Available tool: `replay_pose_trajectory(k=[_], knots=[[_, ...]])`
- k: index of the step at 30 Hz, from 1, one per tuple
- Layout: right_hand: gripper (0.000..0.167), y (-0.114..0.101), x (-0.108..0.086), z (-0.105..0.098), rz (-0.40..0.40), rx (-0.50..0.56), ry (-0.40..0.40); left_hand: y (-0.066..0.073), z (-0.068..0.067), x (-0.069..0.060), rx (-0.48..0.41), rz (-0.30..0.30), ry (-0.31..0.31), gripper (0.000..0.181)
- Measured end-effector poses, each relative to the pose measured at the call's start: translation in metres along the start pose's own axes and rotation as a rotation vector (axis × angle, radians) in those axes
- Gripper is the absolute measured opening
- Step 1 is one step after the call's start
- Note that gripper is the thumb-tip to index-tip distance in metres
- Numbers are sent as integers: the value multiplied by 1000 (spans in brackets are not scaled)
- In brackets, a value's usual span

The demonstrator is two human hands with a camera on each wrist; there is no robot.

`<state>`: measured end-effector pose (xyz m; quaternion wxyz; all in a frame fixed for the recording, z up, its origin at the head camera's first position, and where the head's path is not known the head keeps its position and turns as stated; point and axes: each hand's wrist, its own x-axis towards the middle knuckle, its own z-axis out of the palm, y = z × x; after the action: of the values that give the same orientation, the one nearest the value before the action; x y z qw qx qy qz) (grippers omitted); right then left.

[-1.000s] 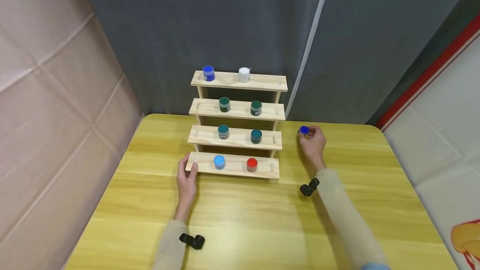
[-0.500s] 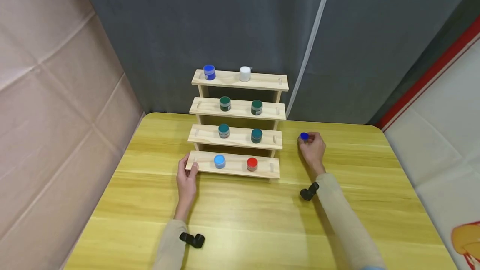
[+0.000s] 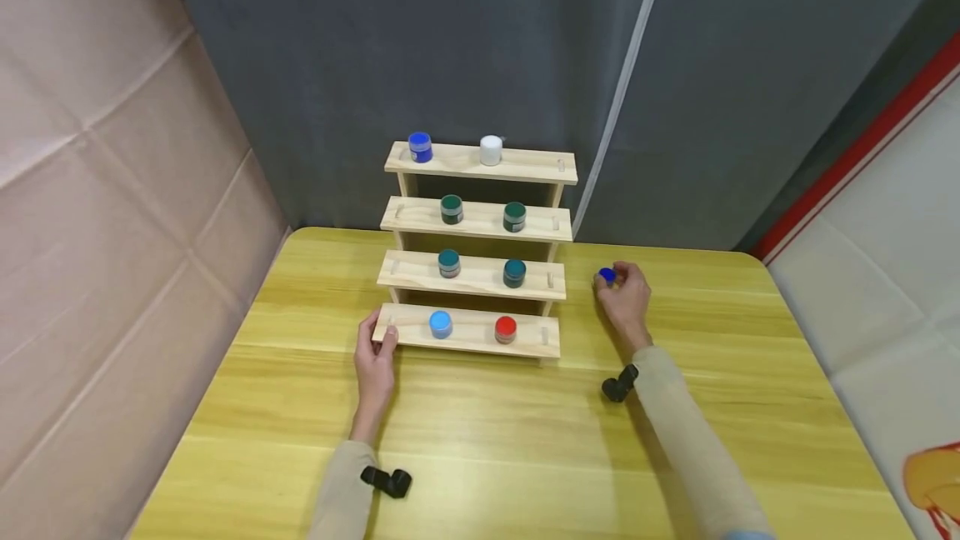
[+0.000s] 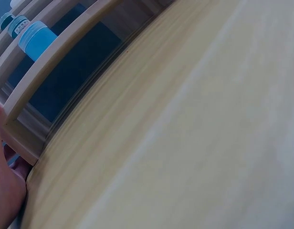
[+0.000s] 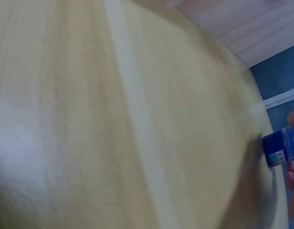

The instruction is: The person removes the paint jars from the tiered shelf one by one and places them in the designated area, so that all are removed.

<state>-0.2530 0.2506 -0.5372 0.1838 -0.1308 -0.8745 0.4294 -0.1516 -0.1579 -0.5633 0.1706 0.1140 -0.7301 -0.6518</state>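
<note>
A four-step wooden rack stands on the table, two small paint jars on each step. My left hand grips the left end of its lowest step, thumb on top. To the right of the rack, my right hand pinches a small blue paint jar between thumb and fingers. In the right wrist view that blue jar shows a pale label; I cannot tell whether its base touches the table. The lowest step bears a light blue jar and a red jar.
Dark green jars stand on the two middle steps. A blue jar and a white jar are on the top one. Behind the wooden table hangs a dark grey curtain, with pale walls at both sides.
My right hand, with the blue jar, has come slightly nearer to me, mostly in the first half second. My left hand stays on the rack.
</note>
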Motion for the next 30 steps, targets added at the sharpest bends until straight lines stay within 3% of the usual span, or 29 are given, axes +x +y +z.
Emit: replay_pose_trajectory(k=[8,15,18,26,30], knots=[[41,-21,16,-9,-136,89,103,35,-3,-13,5,-8,-29,45],[39,-48,31,-21,-226,172,189,-2,1,-1,17,12,0,44],[38,-59,36,-23,-258,188,214,0,1,-1,10,-5,5,45],[40,-92,54,-30,-287,181,225,35,-2,-12,6,10,-23,45],[38,-111,61,-31,-327,203,226,41,-2,-14,11,2,-27,45]])
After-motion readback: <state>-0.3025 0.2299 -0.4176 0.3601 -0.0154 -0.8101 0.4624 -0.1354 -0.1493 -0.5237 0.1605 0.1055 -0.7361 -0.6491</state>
